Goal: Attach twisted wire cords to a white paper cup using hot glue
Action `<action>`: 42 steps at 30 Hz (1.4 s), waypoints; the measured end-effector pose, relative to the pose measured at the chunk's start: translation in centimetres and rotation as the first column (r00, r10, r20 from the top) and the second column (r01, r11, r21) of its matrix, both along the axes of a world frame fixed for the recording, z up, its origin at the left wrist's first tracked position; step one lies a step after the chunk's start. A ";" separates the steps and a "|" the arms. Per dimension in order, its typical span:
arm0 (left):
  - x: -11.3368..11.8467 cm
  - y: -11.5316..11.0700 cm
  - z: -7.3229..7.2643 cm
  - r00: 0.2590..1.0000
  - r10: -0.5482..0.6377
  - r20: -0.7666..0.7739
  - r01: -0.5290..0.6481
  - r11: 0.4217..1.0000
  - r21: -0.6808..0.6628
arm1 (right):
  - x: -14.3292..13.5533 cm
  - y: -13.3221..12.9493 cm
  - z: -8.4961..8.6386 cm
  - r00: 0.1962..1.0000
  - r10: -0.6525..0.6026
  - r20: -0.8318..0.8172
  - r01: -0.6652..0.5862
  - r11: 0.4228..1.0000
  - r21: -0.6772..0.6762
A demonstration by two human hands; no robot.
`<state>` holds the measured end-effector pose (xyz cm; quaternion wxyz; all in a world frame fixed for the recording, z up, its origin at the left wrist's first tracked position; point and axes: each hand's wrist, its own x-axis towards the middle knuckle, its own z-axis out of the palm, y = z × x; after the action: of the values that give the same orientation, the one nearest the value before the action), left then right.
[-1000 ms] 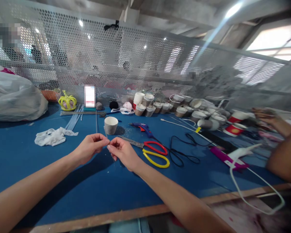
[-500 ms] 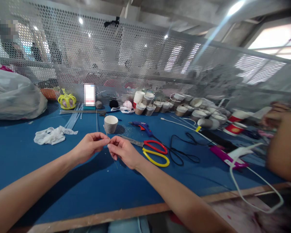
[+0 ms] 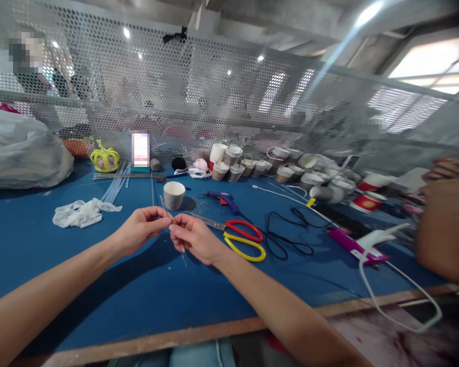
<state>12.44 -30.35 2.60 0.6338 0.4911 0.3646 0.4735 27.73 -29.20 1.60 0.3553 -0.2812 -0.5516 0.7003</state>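
My left hand (image 3: 143, 229) and my right hand (image 3: 193, 237) meet fingertip to fingertip above the blue table (image 3: 153, 300). Both are closed in a pinch on a thin pale strand (image 3: 161, 201), whose one end rises beside the cup and whose other end hangs below my right fingers. Just behind the hands stands a greyish-white cup (image 3: 174, 197), upright. Scissors (image 3: 245, 239) with one red and one yellow handle lie to the right of my right hand, their blades pointing toward the cup. A blue glue gun (image 3: 222, 200) lies behind them.
White lace (image 3: 78, 212) and pale strips (image 3: 117, 186) lie left. Many wrapped cups (image 3: 285, 173) stand at the back right. A black cord (image 3: 290, 247) and purple tool (image 3: 355, 247) lie right. Another person's arm (image 3: 443, 224) is at the far right edge.
The strand by the cup leans further left. My hands keep almost the same place and pinch. The other person's arm and hand at the right have shifted a little.
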 end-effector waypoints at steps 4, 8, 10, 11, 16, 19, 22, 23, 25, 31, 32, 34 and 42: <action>0.0 0.0 0.1 0.999 0.016 -0.030 -0.016 1.000 -0.007 | -0.1 0.1 -0.3 0.997 -0.078 -0.023 0.079 0.995 0.054; 0.2 -0.1 0.1 0.991 0.105 -0.087 -0.105 0.994 0.012 | -0.2 0.0 -0.5 0.991 -0.131 0.014 0.129 0.985 0.117; 0.2 -0.1 0.1 0.984 0.134 -0.116 -0.131 0.991 0.035 | -0.2 0.0 -0.5 0.987 -0.156 0.043 0.147 0.976 0.159; 0.2 -0.1 0.0 0.981 0.140 -0.131 -0.135 0.990 0.045 | -0.2 0.0 -0.5 0.984 -0.170 0.060 0.157 0.970 0.185; 0.2 -0.1 -0.1 0.977 0.139 -0.164 -0.132 0.990 0.053 | -0.2 -0.2 -0.4 0.953 -0.252 0.168 0.183 0.922 0.341; 0.2 -0.1 -0.1 0.974 0.147 -0.175 -0.141 0.989 0.048 | -0.2 -0.3 -0.3 0.932 -0.284 0.223 0.171 0.891 0.420; 0.1 -0.1 0.2 0.982 0.104 -0.156 -0.098 0.994 0.043 | 0.0 -0.3 -0.2 0.956 -0.210 0.205 0.124 0.922 0.366; 0.0 -0.1 0.3 0.987 0.072 -0.145 -0.067 0.997 0.038 | 0.1 -0.2 -0.1 0.967 -0.181 0.177 0.116 0.938 0.325; -0.2 -0.2 0.5 0.991 -0.015 -0.130 0.017 1.000 0.015 | 0.2 0.0 0.2 0.983 -0.146 0.115 0.114 0.962 0.249; -0.4 -0.7 0.6 0.928 -0.299 -0.220 0.294 0.954 -0.057 | 0.8 0.2 0.8 0.998 0.038 0.056 -0.048 0.979 0.200; -0.4 -0.8 0.5 0.912 -0.336 -0.236 0.331 0.942 -0.062 | 0.9 0.2 0.8 0.995 0.084 0.061 -0.095 0.975 0.201; -0.5 -0.8 0.4 0.890 -0.380 -0.254 0.373 0.925 -0.077 | 1.0 0.3 0.7 0.985 0.152 0.081 -0.165 0.966 0.201; -0.5 -0.1 0.2 0.884 -0.147 -0.443 0.158 0.987 -0.014 | 0.8 0.4 0.5 0.971 -0.080 0.227 0.024 0.971 0.240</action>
<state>11.90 -30.41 2.82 0.5638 0.6203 0.4540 0.3022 28.57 -28.82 2.10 0.3367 -0.3322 -0.6612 0.5823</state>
